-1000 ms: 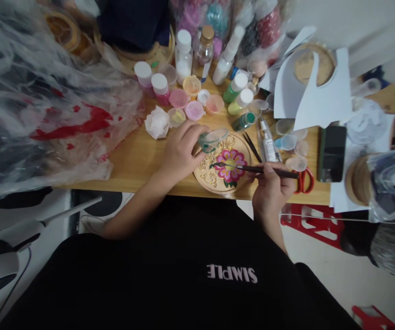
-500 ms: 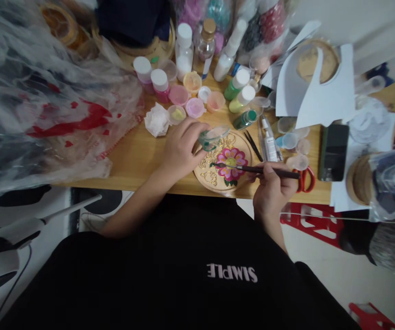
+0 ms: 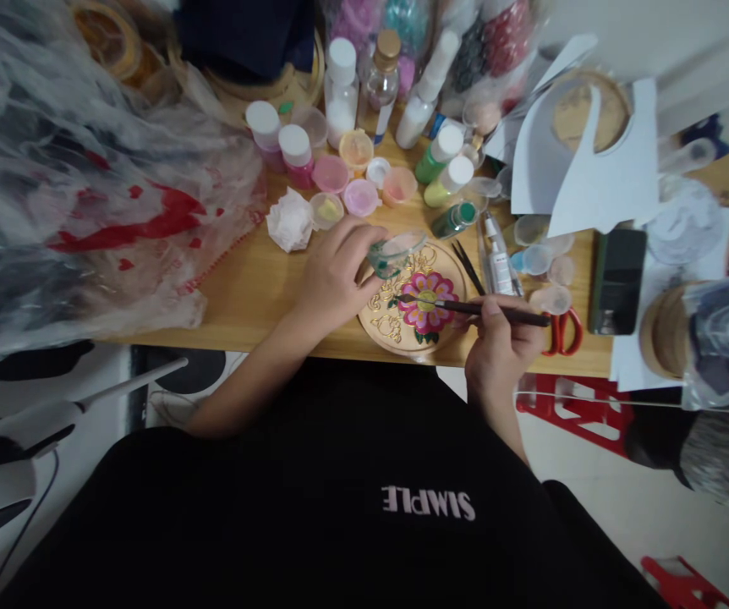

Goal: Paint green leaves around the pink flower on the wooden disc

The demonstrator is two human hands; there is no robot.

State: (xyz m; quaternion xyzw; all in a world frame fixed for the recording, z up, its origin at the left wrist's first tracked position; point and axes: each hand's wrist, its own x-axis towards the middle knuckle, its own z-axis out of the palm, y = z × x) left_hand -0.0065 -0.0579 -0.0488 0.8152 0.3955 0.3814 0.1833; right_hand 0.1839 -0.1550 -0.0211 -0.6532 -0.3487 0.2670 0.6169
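Note:
My left hand (image 3: 336, 275) is closed on a small clear plastic cup (image 3: 386, 260) with green in it, tilted above the far left edge of a round wooden board (image 3: 380, 342). The board bears raised gold scrolls and a pink flower (image 3: 439, 317) with a yellow centre and dark green leaves. My right hand (image 3: 501, 342) pinches a dark-handled tool (image 3: 491, 310) with a thin pointed metal tip, a palette knife or brush by its look. Its tip is over the flower's left side, by a small green leaf; whether it touches, I cannot tell.
Behind the board stand several small open cups (image 3: 331, 173), white-capped bottles (image 3: 342, 93) and a green jar (image 3: 454, 220). Black tweezers (image 3: 468, 266), a glue tube (image 3: 499, 264), red scissors (image 3: 566, 332) and a phone (image 3: 619, 279) lie to the right. Plastic wrap (image 3: 149, 203) covers the left side.
My right hand and the tool have shifted very slightly left, with the tool's tip a little higher. My left hand and the cup look nearly unmoved.

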